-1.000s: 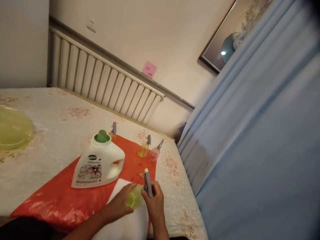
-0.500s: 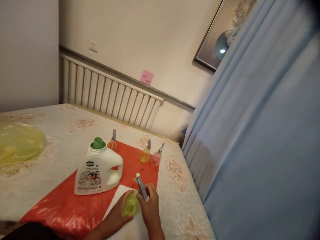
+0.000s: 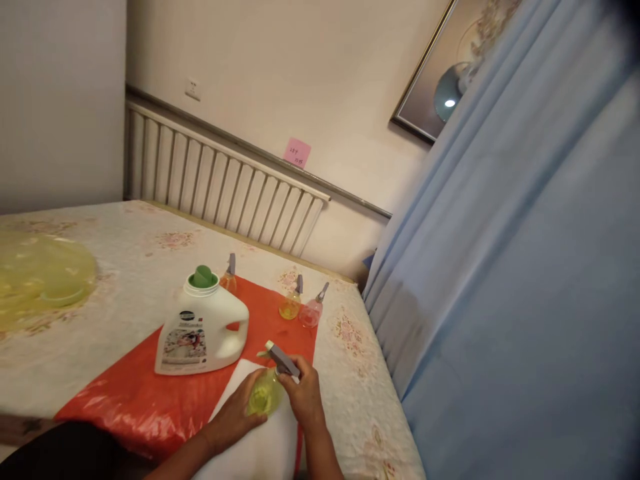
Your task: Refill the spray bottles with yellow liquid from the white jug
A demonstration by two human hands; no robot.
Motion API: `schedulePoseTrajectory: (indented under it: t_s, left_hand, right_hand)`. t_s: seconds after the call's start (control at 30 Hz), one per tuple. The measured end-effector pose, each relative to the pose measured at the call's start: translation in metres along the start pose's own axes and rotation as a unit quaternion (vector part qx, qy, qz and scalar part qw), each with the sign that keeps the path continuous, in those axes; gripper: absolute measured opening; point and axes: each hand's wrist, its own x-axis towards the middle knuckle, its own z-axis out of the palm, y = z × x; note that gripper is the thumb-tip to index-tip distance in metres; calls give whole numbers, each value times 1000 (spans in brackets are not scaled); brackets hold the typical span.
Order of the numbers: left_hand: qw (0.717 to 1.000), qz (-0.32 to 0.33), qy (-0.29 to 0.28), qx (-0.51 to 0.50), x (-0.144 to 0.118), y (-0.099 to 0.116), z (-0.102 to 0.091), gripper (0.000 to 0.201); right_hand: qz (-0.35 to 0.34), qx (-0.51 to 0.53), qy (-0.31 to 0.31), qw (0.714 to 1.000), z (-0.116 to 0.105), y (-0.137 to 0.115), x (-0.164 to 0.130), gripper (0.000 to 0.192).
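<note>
- At the far left, a yellow translucent plastic basin (image 3: 43,277) lies on the table (image 3: 115,267), which has a pale flowered cloth.
- A red plastic sheet (image 3: 130,400) is spread on the near part of the table.
- On this sheet stands a white detergent jug (image 3: 200,333) with a green cap (image 3: 203,277); its handle points to the right.
- Just behind the jug stands a small orange spray bottle (image 3: 229,279).
- The left hand (image 3: 240,413) is closed around the round body of the small yellow-green spray bottle (image 3: 264,395).
- This bottle is over a white cloth (image 3: 260,440) that lies on the red sheet, in front of the jug and to its right.
- The right hand (image 3: 303,397) grips the grey spray head (image 3: 283,360) of the same bottle, with the fingers closed on it; the head is tilted to the left.
- Further back on the sheet, a yellow spray bottle (image 3: 291,305) and a pink spray bottle (image 3: 312,311) stand just beside each other.
- At the right side hangs a blue curtain (image 3: 525,267).
</note>
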Motion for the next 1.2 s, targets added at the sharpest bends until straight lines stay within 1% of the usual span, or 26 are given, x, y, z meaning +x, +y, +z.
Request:
schedulePoseTrajectory:
  t_s: [0.13, 0.27, 0.5, 0.63, 0.83, 1.0, 1.13, 1.2]
  left_hand:
    - [1000, -1, 12, 1, -2, 4, 0, 83]
    - [1000, -6, 13, -2, -4, 7, -1, 82]
    - [1000, 10, 15, -3, -4, 9, -1, 77]
    - [1000, -5, 15, -10, -5, 7, -1, 79]
    - [999, 16, 26, -13, -5, 1, 1, 79]
    - [1000, 8, 19, -15, -4, 4, 1, 82]
    - [1000, -9, 19, -16, -5, 8, 0, 80]
    - [1000, -13, 19, -15, -5, 9, 0, 81]
  right_hand:
    - [1, 19, 3, 1000, 1, 0, 2, 21]
    - [-7, 44, 10, 999, 1, 1, 4, 21]
    - [13, 42, 6, 999, -1, 12, 6, 17]
    - [16, 29, 4, 999, -3, 13, 6, 16]
    - [16, 23, -25, 999, -5, 11, 12, 17]
    - [16, -1, -45, 999, -7, 9, 13, 20]
    - [-10, -32, -70, 997, -9, 4, 12, 24]
    - [-15, -43, -73, 996, -9, 3, 12, 25]
